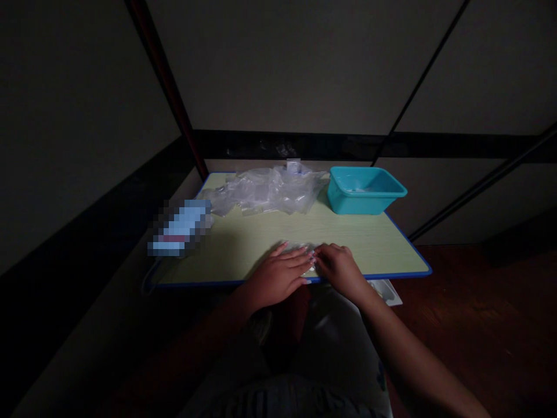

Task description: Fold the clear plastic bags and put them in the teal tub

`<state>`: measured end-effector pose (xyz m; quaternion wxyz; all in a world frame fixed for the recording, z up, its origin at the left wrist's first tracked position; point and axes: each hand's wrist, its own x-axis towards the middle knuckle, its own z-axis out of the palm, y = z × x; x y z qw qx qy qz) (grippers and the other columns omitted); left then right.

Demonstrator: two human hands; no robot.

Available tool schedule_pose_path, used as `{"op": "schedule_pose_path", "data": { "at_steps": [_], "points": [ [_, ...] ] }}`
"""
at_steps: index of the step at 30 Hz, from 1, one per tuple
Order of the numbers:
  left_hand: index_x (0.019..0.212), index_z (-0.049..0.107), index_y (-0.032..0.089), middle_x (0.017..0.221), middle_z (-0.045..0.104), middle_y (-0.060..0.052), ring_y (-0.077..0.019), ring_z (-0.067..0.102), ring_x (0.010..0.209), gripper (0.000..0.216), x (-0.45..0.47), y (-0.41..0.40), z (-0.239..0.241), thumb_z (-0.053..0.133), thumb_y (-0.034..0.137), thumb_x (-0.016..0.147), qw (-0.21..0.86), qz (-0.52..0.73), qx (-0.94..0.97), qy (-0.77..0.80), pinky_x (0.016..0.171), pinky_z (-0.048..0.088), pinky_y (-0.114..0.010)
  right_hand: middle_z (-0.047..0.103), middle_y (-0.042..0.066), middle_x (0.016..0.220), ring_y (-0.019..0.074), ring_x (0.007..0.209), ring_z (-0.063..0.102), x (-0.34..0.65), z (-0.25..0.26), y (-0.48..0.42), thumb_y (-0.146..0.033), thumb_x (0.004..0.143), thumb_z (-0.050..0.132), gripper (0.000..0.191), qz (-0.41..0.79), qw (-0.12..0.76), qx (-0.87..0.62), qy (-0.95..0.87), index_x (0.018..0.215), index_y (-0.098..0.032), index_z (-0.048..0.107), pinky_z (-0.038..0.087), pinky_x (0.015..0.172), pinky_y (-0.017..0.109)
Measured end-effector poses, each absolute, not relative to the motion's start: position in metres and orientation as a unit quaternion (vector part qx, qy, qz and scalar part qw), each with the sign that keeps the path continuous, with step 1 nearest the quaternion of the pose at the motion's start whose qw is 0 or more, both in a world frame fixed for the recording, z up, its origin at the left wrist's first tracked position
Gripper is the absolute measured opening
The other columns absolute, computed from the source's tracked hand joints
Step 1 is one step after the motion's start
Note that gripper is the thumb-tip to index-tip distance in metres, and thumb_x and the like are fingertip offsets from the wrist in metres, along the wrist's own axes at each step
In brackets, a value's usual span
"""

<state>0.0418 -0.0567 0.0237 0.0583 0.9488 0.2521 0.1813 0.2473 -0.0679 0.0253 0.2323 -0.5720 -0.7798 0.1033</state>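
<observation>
My left hand (281,274) lies flat, fingers stretched out, over a small clear plastic bag (296,247) at the near edge of the table. Much of that bag is hidden beneath the palm and fingers. Close beside the left fingertips, my right hand (337,264) has its fingers drawn together in a pinch at the bag's right end. What exactly sits between those fingertips is too small to make out, though the plastic shows right there.
Several clear plastic bags (274,188) lie in a loose heap along the table's back. A turquoise plastic basin (361,203) stands at the back right with something pale inside. A blurred-out device (180,226) is at the left edge. The pale table (243,249) has a blue rim.
</observation>
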Motion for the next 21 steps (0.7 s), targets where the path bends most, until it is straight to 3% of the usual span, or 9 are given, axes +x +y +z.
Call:
{"op": "schedule_pose_path", "data": {
  "at_steps": [10,14,17,19,21],
  "points": [
    [0.131,0.046,0.028,0.138,0.047,0.002,-0.0149,0.036,0.132,0.038,0.042,-0.055,0.018,0.042,0.035,0.094,0.056,0.158,0.947,0.274,0.114,0.013,-0.042,0.064,0.005,0.081,0.02,0.079,0.056,0.243,0.022,-0.069,-0.018,0.085,0.048,0.016,0.064,0.233,-0.589,-0.771,0.094,-0.018,0.061,0.033,0.075,0.032],
    [0.129,0.049,0.027,0.136,0.049,0.002,-0.0149,0.038,0.131,0.036,0.042,-0.056,0.016,0.04,0.034,0.095,0.065,0.16,0.945,0.279,0.113,0.015,-0.042,0.063,0.012,0.106,0.0247,0.101,0.054,0.241,0.024,-0.083,-0.022,0.088,0.046,0.025,-0.021,0.234,-0.587,-0.775,0.109,-0.016,0.059,0.034,0.084,0.037],
    [0.127,0.052,0.027,0.135,0.051,0.001,-0.016,0.039,0.131,0.035,0.042,-0.057,0.018,0.041,0.034,0.094,0.076,0.166,0.941,0.287,0.113,0.017,-0.042,0.049,0.014,0.134,0.0268,0.123,0.041,0.237,0.023,-0.1,-0.025,0.091,0.04,0.042,-0.093,0.208,-0.561,-0.796,0.132,-0.015,0.043,0.019,0.103,0.05],
    [0.128,0.051,0.027,0.135,0.05,0.0,-0.0166,0.04,0.13,0.036,0.042,-0.056,0.02,0.042,0.033,0.094,0.088,0.171,0.94,0.283,0.112,0.018,-0.042,0.036,0.015,0.145,0.0274,0.133,0.029,0.234,0.019,-0.109,-0.027,0.091,0.039,0.053,-0.11,0.169,-0.546,-0.813,0.142,-0.013,0.029,0.006,0.107,0.056],
    [0.128,0.051,0.028,0.135,0.051,0.0,-0.0156,0.043,0.128,0.035,0.04,-0.056,0.023,0.042,0.031,0.094,0.11,0.178,0.939,0.274,0.112,0.021,-0.041,0.027,0.016,0.149,0.0288,0.137,0.021,0.233,0.013,-0.113,-0.03,0.09,0.04,0.062,-0.119,0.134,-0.549,-0.817,0.145,-0.01,0.02,0.001,0.108,0.059]
  ]
}}
